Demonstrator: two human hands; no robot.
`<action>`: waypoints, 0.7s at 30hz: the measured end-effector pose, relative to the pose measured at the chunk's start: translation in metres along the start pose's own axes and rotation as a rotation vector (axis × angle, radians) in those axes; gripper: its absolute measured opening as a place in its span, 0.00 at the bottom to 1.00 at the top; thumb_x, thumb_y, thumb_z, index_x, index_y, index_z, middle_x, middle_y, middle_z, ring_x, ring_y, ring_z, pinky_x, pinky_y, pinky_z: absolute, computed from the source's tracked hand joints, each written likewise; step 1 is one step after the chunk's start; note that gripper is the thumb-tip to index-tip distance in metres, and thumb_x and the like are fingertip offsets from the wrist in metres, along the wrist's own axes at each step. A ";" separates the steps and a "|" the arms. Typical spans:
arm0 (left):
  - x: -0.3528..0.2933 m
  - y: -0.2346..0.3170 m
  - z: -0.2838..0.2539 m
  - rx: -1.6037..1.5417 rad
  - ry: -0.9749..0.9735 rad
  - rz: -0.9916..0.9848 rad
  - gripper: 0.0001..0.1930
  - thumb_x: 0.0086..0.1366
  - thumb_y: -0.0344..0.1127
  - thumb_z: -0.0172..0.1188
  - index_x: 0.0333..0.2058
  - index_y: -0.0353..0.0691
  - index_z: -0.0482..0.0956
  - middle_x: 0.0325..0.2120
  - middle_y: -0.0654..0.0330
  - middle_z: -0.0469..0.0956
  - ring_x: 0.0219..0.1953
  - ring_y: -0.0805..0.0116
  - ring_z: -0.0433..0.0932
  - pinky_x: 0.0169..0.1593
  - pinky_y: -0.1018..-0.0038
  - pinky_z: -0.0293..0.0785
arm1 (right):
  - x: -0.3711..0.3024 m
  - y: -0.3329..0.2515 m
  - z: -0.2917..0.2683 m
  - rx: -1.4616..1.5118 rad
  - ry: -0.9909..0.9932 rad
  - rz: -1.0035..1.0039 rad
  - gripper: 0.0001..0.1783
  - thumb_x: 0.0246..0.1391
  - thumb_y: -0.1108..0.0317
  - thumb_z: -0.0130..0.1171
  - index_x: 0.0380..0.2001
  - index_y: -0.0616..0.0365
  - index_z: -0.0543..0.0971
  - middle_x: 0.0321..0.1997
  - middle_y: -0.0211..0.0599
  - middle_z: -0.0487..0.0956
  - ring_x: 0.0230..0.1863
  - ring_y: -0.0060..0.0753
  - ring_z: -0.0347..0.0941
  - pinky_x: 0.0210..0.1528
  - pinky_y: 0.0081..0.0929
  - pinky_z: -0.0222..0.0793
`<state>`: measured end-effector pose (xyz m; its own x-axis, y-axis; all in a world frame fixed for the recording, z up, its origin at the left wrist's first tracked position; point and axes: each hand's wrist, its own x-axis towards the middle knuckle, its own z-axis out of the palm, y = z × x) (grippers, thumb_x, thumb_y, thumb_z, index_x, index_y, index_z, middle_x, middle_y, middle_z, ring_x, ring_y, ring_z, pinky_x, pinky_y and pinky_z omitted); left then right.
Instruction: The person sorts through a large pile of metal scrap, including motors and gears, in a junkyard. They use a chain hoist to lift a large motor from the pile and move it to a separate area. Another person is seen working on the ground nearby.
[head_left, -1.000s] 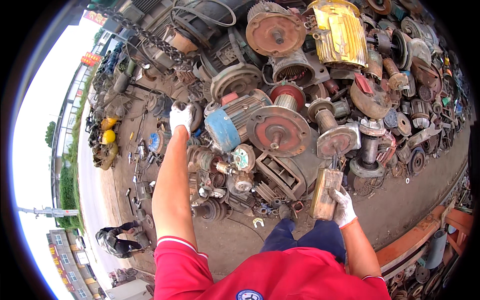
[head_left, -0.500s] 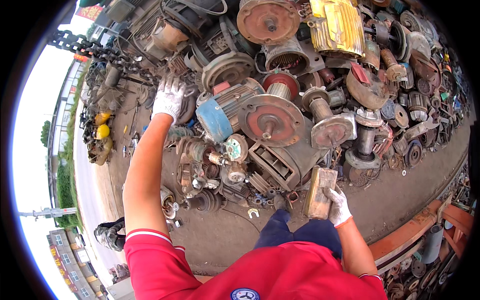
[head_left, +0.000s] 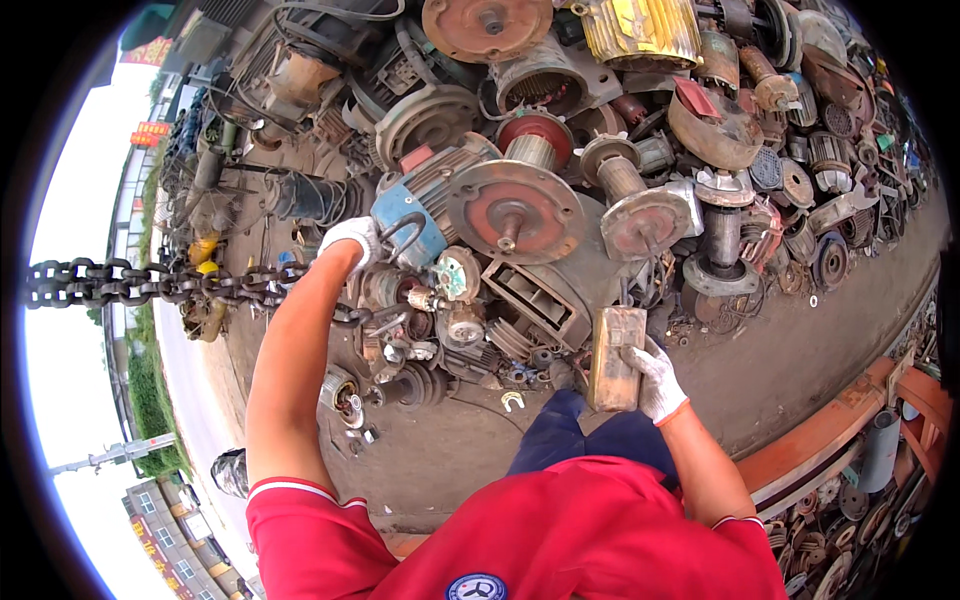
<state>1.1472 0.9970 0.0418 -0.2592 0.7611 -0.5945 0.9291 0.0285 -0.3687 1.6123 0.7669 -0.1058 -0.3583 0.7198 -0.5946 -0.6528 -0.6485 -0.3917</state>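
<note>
The right hand's (head_left: 657, 382) gloved fingers are bent round the right side of the box (head_left: 615, 372), tips on its upper face; whatever supports it underneath is hidden. The box sits at the near right, in front of the legs (head_left: 590, 440). It looks stiff and scuffed, probably moderate in weight, with worn faces that could slip in a dry glove; its long side, about the middle, seems the best place to hold.

The left hand's (head_left: 350, 240) fingers appear closed round the shank of a hook (head_left: 420, 222), farther off and to the left; the palm side is out of sight. The hook looks like rigid, heavy steel, hard to damage. Its shank should give a safer hold than the open curve, where fingers could be pinched.

Just nearer than that hand lies a second hook (head_left: 392, 313), with a chain (head_left: 150, 284) running away to the left. The chain should be heavy overall, its links stiff singly but loose together.

Beyond the first hook stands a blue-ended motor (head_left: 440, 190), with a flange (head_left: 480, 215) to its right and scrap (head_left: 720, 240) farther right.
</note>
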 end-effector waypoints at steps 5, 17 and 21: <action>0.001 0.035 -0.042 -0.247 0.144 -0.032 0.22 0.61 0.46 0.67 0.47 0.35 0.85 0.42 0.40 0.84 0.49 0.44 0.84 0.52 0.57 0.78 | 0.000 -0.006 -0.006 0.004 -0.019 -0.019 0.32 0.61 0.68 0.64 0.66 0.60 0.70 0.58 0.37 0.80 0.55 0.35 0.80 0.58 0.38 0.78; 0.031 0.094 -0.105 -0.468 0.218 0.014 0.24 0.64 0.51 0.67 0.38 0.28 0.84 0.23 0.51 0.81 0.23 0.60 0.81 0.32 0.61 0.76 | 0.007 -0.016 -0.038 0.173 0.089 -0.092 0.26 0.65 0.61 0.65 0.63 0.57 0.75 0.55 0.33 0.82 0.53 0.30 0.81 0.56 0.35 0.79; 0.050 0.091 -0.111 -0.579 0.207 0.009 0.20 0.63 0.47 0.68 0.36 0.30 0.85 0.25 0.54 0.82 0.22 0.61 0.79 0.31 0.60 0.76 | 0.002 -0.026 -0.041 0.168 0.091 -0.105 0.24 0.65 0.62 0.65 0.61 0.57 0.75 0.54 0.34 0.82 0.52 0.31 0.81 0.56 0.35 0.79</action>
<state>1.2480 1.1097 0.0573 -0.2482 0.8712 -0.4235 0.9383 0.3249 0.1183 1.6564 0.7752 -0.1253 -0.2257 0.7506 -0.6210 -0.7883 -0.5153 -0.3363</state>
